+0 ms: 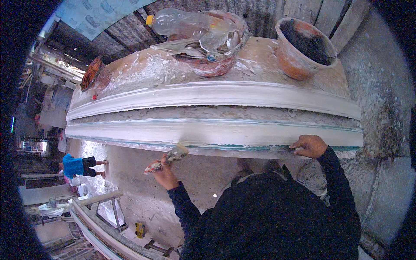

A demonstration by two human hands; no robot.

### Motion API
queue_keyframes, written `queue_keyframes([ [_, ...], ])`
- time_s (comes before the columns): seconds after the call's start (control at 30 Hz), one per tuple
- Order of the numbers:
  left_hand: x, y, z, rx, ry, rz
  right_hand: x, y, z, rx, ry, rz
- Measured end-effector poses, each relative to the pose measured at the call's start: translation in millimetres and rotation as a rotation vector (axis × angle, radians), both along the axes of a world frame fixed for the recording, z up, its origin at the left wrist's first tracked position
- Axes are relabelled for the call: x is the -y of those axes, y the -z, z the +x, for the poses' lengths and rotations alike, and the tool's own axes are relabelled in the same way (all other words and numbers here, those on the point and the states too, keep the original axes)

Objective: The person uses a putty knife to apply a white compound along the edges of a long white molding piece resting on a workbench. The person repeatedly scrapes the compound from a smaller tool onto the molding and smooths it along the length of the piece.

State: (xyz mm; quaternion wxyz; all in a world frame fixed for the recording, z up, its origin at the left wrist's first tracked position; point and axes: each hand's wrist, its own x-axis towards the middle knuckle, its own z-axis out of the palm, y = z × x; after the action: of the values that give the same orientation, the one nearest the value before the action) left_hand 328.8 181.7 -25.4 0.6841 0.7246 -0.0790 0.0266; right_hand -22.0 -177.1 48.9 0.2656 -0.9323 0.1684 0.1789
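My left hand (164,175) is closed round a plaster-caked brush (177,153), its pale bristle end close to the near edge of a long white moulding (143,130). Teal lines run along that moulding's edges. At the moulding's right part, my right hand (310,146) is closed, with fingertips pinched at the teal front edge. Something thin and greyish may be between those fingers, but it is too small to name. Behind lies a second white moulding (225,92), parted from the first by a dark, rough gap.
On the plaster-spattered bench stand a reddish bowl (212,69) with clear plastic bottles (180,22) and scraps, a clay-coloured bowl (297,67) with dark insides, and a small orange-red pot (96,74). A rough wall (381,86) bounds the right. Far left, a person in blue (74,166) stands near wooden frames (97,221).
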Motion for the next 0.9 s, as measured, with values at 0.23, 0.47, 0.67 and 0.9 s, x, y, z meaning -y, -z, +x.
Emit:
queue_keyframes([
  [0.23,4,-8,-7,-0.084,0.009,0.021,-18,9,17,0.083,-0.09,-0.117],
  [0.47,7,-6,-12,-0.066,-0.058,-0.032,-58,47,70,-0.107,-0.352,-0.144],
  [0.67,12,-18,-22,-0.083,-0.077,0.015,-51,6,54,0.185,-0.143,-0.007],
  [0.9,12,-14,-19,-0.042,-0.054,-0.027,-36,6,51,0.13,-0.158,-0.143],
])
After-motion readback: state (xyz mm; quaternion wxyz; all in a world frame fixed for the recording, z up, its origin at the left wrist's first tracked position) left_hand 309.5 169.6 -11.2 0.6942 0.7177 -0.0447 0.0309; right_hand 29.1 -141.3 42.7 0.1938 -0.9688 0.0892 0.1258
